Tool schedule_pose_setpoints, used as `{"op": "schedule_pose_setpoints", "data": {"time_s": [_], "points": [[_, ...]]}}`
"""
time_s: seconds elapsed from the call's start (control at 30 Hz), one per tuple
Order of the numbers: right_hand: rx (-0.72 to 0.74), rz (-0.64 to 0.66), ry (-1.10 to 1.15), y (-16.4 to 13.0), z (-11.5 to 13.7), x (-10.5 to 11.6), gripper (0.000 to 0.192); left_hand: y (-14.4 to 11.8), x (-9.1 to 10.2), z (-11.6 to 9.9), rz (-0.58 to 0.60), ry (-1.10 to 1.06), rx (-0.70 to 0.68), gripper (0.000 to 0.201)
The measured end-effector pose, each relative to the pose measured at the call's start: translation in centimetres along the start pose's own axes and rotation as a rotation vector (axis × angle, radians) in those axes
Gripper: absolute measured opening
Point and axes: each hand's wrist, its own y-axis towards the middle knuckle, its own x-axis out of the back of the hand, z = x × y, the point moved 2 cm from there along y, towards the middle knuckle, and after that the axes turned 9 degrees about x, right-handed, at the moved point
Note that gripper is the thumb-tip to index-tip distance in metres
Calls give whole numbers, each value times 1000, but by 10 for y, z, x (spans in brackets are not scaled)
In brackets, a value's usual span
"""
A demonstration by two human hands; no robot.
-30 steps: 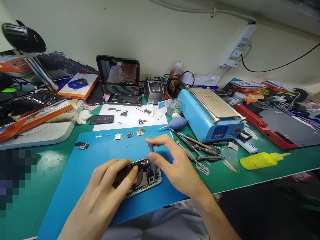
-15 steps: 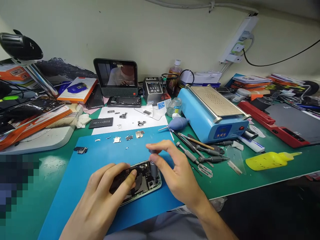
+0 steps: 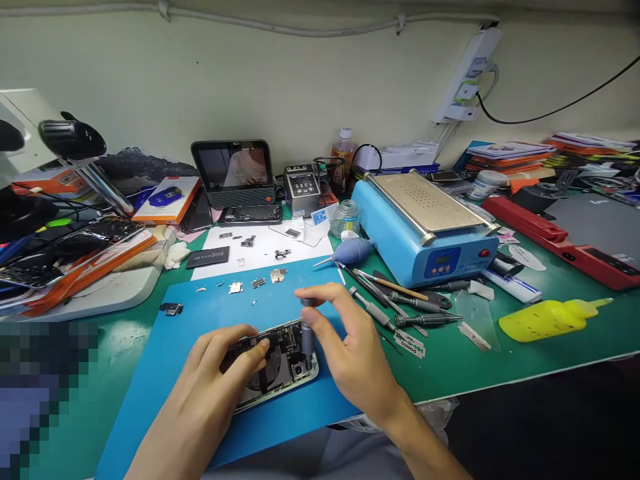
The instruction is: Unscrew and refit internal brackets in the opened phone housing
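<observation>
- Fingers of the right hand (image 3: 350, 353) pinch a grey screwdriver (image 3: 307, 330) upright over the opened phone (image 3: 280, 363).
- Left hand (image 3: 215, 380) lies flat, steadying the phone on the blue mat (image 3: 165, 347).

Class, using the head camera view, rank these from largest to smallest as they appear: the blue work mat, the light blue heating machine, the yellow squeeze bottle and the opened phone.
1. Blue work mat
2. Light blue heating machine
3. Opened phone and yellow squeeze bottle: these look alike in length, and the phone is nearer and partly hidden under the hands, so unranked.
</observation>
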Motion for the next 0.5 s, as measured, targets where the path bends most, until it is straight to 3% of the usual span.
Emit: {"op": "schedule_pose_setpoints", "data": {"time_s": [0.13,0.23,0.37,0.43,0.5], "points": [[-22,-195,-187,-6,-11,21,23,5,-1,-10,52,-64,89,26],[29,-162,-312,-15,-16,31,27,8,2,-15,25,-101,71,25],[106,-73,-421,-30,-18,32,54,13,8,-17,6,-147,97,28],[91,-96,-413,-32,-15,29,56,14,10,-16,9,-179,124,29],[6,-191,-221,-29,-8,21,56,13,10,-14,7,-203,155,27]]}}
